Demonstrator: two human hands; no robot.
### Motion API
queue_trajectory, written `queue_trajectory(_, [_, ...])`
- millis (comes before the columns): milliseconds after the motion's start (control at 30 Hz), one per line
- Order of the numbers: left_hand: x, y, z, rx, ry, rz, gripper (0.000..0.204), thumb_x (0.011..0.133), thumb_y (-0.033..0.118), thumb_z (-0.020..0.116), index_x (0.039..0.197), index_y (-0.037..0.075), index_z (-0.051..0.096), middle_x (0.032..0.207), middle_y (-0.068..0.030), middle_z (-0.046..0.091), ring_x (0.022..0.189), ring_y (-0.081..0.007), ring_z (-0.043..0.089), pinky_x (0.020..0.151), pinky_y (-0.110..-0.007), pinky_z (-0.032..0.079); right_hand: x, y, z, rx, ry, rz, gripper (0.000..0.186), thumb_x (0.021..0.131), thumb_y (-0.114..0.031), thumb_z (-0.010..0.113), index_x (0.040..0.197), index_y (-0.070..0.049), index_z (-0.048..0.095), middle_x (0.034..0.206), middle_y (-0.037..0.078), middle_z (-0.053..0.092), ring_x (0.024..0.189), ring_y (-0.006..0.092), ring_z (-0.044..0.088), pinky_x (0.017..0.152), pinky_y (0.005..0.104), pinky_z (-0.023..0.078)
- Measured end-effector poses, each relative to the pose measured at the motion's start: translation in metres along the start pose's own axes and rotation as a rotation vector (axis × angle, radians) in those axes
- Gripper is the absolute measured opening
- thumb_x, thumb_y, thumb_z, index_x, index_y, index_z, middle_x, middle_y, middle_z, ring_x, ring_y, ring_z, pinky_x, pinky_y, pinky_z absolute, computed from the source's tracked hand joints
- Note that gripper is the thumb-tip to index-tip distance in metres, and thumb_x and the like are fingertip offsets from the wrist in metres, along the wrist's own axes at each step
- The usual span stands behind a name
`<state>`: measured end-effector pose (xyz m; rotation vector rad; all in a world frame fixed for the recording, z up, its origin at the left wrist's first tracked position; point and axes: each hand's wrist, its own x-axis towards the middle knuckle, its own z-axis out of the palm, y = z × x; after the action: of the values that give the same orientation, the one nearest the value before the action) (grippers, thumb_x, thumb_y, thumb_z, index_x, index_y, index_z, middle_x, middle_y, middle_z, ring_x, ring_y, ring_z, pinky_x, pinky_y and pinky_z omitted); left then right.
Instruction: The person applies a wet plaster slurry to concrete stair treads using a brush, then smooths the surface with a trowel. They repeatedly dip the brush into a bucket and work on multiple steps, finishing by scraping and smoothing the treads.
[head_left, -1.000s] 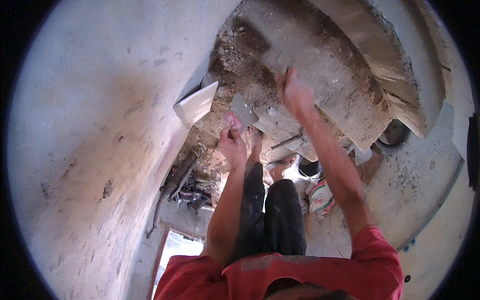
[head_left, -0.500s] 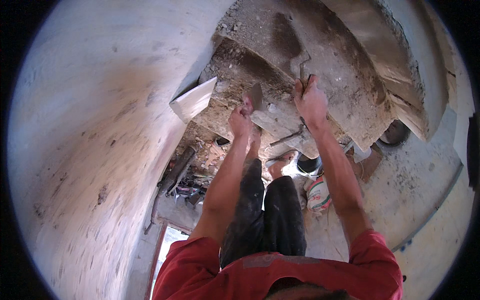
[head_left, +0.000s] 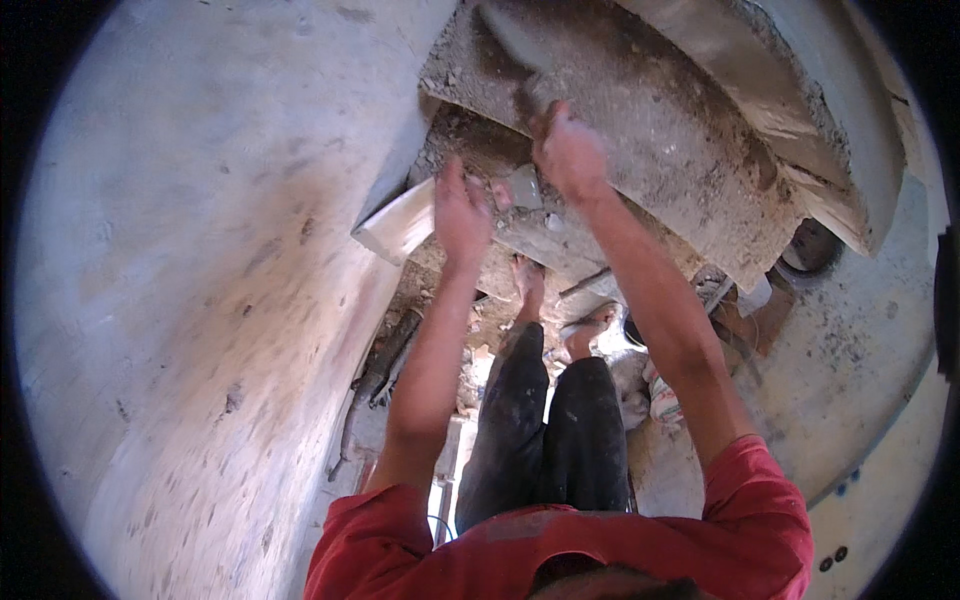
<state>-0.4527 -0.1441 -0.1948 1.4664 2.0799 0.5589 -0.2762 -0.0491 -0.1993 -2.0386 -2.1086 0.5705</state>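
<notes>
My right hand (head_left: pixel 572 155) is closed around the handle of a trowel, whose motion-blurred blade (head_left: pixel 508 42) hangs over the upper dusty step (head_left: pixel 660 150). My left hand (head_left: pixel 463 218) is slightly blurred, its fingers stretched out with nothing visible in them. It is beside the right edge of a tilted white tile piece (head_left: pixel 402 222) set against the wall; whether they touch I cannot tell. Just right of my left hand, a small pale flat piece (head_left: pixel 523 187) and a pinkish fragment (head_left: pixel 502 193) are at the lower step.
A pale, stained wall (head_left: pixel 210 260) curves up on the left. Rough steps with loose rubble rise ahead. Below, my bare feet (head_left: pixel 590 325) stand near a rod (head_left: pixel 585 283) and debris. A round dark container (head_left: pixel 808 248) and a printed sack (head_left: pixel 664 400) are at the right.
My right hand has moved up and left with the trowel. My left hand has let go of the small flat piece and shifted left toward the white tile piece. The view has shifted slightly.
</notes>
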Motion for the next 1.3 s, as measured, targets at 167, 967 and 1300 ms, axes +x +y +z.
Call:
queue_trajectory(167, [-0.051, 0.006, 0.055, -0.028, -0.234, 0.167, 0.063, 0.094, 0.007, 0.061, 0.153, -0.006, 0.041, 0.158, -0.0298, 0.042, 0.147, -0.0455, 0.041, 0.121, -0.049, 0.037, -0.044, -0.017, -0.019, -0.08, -0.3, -0.143, 0.048, 0.102, -0.04, 0.059, 0.128, -0.001, 0.049, 0.094, 0.023, 0.073, 0.079, 0.0422, 0.074, 0.066, 0.0516, 0.06])
queue_trajectory(967, [-0.006, 0.0, 0.001, -0.243, 0.216, 0.002, 0.05, 0.105, 0.012, 0.052, 0.153, -0.002, 0.044, 0.153, -0.0297, 0.05, 0.143, -0.0454, 0.047, 0.119, -0.046, 0.039, -0.006, -0.047, -0.011, 0.472, -0.437, 0.292, 0.082, 0.1, -0.071, 0.049, 0.109, 0.009, 0.064, 0.089, 0.03, 0.072, 0.091, 0.0418, 0.074, 0.082, 0.049, 0.056])
queue_trajectory(1300, [0.067, 0.04, -0.055, -0.17, 0.352, 0.171, 0.046, 0.106, 0.014, 0.05, 0.149, -0.003, 0.048, 0.149, -0.0286, 0.054, 0.138, -0.0473, 0.051, 0.115, -0.05, 0.041, -0.008, -0.037, 0.0, 0.914, -0.327, 0.509, 0.064, 0.105, -0.059, 0.05, 0.09, 0.002, 0.06, 0.063, 0.012, 0.057, 0.05, 0.0221, 0.06, 0.047, 0.0402, 0.051])
